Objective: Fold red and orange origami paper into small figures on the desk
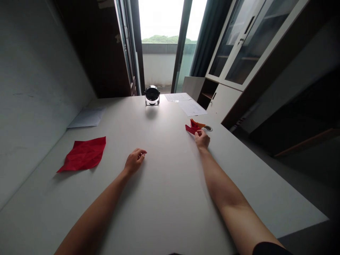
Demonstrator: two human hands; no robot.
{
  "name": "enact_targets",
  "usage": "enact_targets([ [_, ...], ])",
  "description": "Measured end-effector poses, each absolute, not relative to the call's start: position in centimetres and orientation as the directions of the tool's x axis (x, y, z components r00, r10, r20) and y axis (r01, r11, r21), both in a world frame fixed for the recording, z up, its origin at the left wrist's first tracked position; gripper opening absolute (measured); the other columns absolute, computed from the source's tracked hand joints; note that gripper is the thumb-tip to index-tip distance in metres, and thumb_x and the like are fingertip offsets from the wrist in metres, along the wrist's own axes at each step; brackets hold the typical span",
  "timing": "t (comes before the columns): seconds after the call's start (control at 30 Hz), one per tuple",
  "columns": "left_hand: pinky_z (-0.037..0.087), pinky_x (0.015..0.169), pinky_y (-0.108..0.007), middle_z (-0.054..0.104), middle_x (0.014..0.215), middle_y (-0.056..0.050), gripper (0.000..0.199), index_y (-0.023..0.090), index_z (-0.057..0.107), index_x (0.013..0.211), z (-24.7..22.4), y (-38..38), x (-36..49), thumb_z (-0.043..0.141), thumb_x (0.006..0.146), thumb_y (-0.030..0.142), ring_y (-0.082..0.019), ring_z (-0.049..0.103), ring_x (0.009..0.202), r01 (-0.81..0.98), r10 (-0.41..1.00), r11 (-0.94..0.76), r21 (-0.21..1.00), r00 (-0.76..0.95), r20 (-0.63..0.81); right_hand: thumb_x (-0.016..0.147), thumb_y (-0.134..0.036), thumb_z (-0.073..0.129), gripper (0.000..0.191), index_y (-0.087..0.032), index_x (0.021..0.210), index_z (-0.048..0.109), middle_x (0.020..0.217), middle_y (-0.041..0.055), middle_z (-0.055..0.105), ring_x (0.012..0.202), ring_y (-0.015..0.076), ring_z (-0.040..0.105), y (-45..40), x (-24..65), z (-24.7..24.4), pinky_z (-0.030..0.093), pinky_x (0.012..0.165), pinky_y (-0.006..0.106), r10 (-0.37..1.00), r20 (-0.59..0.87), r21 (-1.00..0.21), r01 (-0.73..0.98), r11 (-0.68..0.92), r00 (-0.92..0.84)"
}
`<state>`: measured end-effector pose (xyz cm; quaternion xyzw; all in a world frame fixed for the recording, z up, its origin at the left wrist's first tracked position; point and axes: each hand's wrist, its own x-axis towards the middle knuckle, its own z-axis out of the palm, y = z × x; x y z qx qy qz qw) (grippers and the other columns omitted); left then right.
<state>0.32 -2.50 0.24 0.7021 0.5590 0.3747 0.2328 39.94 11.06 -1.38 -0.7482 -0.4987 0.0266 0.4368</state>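
Observation:
At the right of the table, my right hand (202, 139) pinches a red folded-paper piece (190, 130) by its near edge. An orange folded-paper piece (198, 124) touches it just behind; where one ends and the other begins is hard to make out. My left hand (135, 161) is over the middle of the table with its fingers loosely bent and nothing held in them. Well to its left lies a creased red sheet of paper (84, 154), unfolded, with its corners lifting slightly.
A small round black device on a metal stand (152, 95) is at the far edge of the white table (159, 202). Printed sheets (192, 107) lie at the back right, near a round cable hole (208, 128). Pale papers (87, 117) lie by the left wall.

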Motion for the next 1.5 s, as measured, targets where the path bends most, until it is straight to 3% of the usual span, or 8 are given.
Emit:
enact_targets([
  [0.43,0.048,0.07,-0.03,0.067,0.094,-0.003,0.022,0.025,0.073,0.095,0.4,-2.6,0.3,0.052,0.091,0.03,-0.016,0.059,0.069,0.647,0.964,-0.259,0.718,0.121,0.238,0.083,-0.037,0.052,0.027,-0.018,0.101,0.06,0.085,0.0081,0.068,0.076,0.0225,0.06,12.0,40.5,-3.1,0.045,0.079,0.037,0.724,0.392,-0.733,0.669,-0.127,0.567],
  [0.67,0.047,0.071,-0.03,0.068,0.096,-0.003,0.022,0.025,0.073,0.095,0.4,-2.6,0.3,0.052,0.091,0.029,-0.015,0.059,0.07,0.638,0.963,-0.262,0.724,0.12,0.242,0.078,-0.045,0.064,0.041,-0.02,0.111,0.057,0.113,0.0158,0.063,0.108,0.0331,0.052,12.6,39.7,-3.3,0.038,0.093,0.05,0.76,0.368,-0.586,0.768,-0.258,0.536],
  [0.9,0.049,0.072,-0.03,0.068,0.101,-0.005,0.025,0.023,0.073,0.096,0.7,-1.8,-2.1,0.05,0.092,0.03,-0.017,0.062,0.076,0.648,0.963,-0.24,0.722,0.068,0.259,0.082,-0.029,0.058,0.025,-0.019,0.105,0.054,0.104,0.0143,0.064,0.097,0.0288,0.054,13.7,39.8,-2.9,0.038,0.09,0.045,0.848,0.37,-0.484,0.858,-0.172,0.379],
  [1.0,0.05,0.08,-0.034,0.068,0.103,-0.008,0.024,0.023,0.073,0.096,1.1,-1.0,-4.6,0.051,0.091,0.03,-0.022,0.063,0.088,0.758,0.957,-0.173,0.629,-0.022,0.289,0.083,-0.025,0.055,0.017,-0.019,0.099,0.056,0.099,0.0125,0.063,0.091,0.0263,0.054,14.0,40.1,-3.1,0.041,0.085,0.041,0.849,0.397,-0.504,0.856,-0.117,0.35],
  [1.1,0.046,0.092,-0.043,0.067,0.105,-0.011,0.022,0.021,0.073,0.097,1.5,-1.2,-7.5,0.053,0.091,0.031,-0.028,0.06,0.098,0.902,0.932,-0.064,0.428,-0.099,0.348,0.081,-0.024,0.055,0.017,-0.019,0.096,0.057,0.1,0.0133,0.06,0.096,0.0284,0.052,14.1,40.2,-3.3,0.041,0.087,0.044,0.806,0.447,-0.531,0.84,-0.109,0.387],
  [1.23,0.04,0.105,-0.047,0.061,0.127,-0.012,0.034,0.021,0.066,0.119,1.5,-3.2,-12.1,0.055,0.09,0.035,-0.033,0.051,0.122,0.966,0.906,0.15,0.213,-0.22,0.363,0.082,-0.025,0.052,0.019,-0.018,0.099,0.058,0.113,0.0165,0.053,0.11,0.034,0.046,13.8,40.1,-2.9,0.038,0.093,0.053,0.671,0.538,-0.589,0.797,-0.134,0.51],
  [1.37,0.04,0.108,-0.05,0.051,0.143,-0.018,0.064,0.016,0.049,0.142,0.8,-5.6,-16.9,0.058,0.087,0.046,-0.037,0.046,0.132,0.908,0.871,0.393,0.144,-0.418,0.258,0.082,-0.025,0.051,0.02,-0.018,0.098,0.06,0.112,0.0153,0.053,0.111,0.0339,0.046,12.9,39.4,-1.9,0.037,0.096,0.054,0.65,0.624,-0.585,0.811,0.022,0.433],
  [1.5,0.041,0.11,-0.044,0.058,0.14,-0.017,0.054,0.012,0.053,0.141,0.4,-6.7,-18.8,0.05,0.091,0.034,-0.032,0.053,0.129,0.928,0.9,0.352,0.119,-0.371,0.229,0.083,-0.023,0.051,0.016,-0.018,0.093,0.062,0.104,0.0125,0.057,0.105,0.0306,0.05,11.6,36.6,-0.7,0.038,0.099,0.052,0.683,0.693,-0.518,0.818,0.25,0.231],
])
